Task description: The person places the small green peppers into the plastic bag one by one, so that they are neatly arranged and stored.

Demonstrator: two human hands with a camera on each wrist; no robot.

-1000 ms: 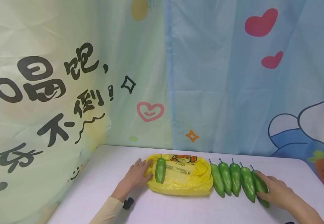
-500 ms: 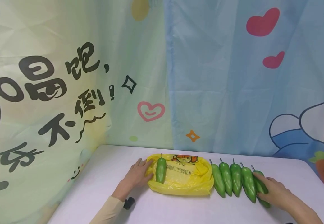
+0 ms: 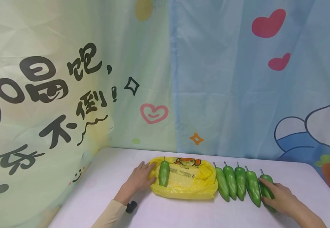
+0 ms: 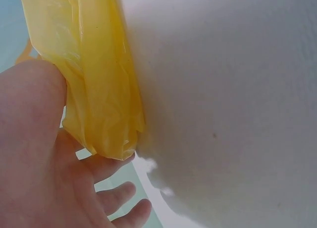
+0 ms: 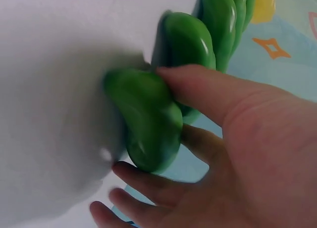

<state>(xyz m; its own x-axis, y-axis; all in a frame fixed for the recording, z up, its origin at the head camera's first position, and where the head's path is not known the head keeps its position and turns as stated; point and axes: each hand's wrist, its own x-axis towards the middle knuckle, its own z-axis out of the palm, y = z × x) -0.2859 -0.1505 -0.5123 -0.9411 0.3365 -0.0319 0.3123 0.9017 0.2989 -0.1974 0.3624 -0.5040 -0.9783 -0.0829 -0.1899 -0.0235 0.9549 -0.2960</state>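
Note:
A yellow plastic bag [image 3: 186, 193] lies spread on the table in the head view, its rim rolled up all round, with one green pepper [image 3: 164, 173] at its left end. At the bag's left edge is my left hand [image 3: 138, 178]; in the left wrist view the yellow plastic [image 4: 101, 89] passes between thumb and forefinger. My right hand [image 3: 282, 197] pinches the rightmost green pepper [image 3: 266, 180] between thumb and fingers, and its lower tip shows below the hand. Up close in the right wrist view, this pepper [image 5: 148, 114] has the thumb on one side and fingers on the other.
Several more green peppers [image 3: 240, 182] lie in a row, stems away from me, between the bag and my right hand. The white table [image 3: 199, 215] ends at a printed curtain [image 3: 207, 95] behind. A small dark object [image 3: 131, 207] sits by my left wrist.
The rightmost pepper has shifted slightly right in my right hand, with its stem farther from the neighbouring pepper's. The left hand and the bag stay in place.

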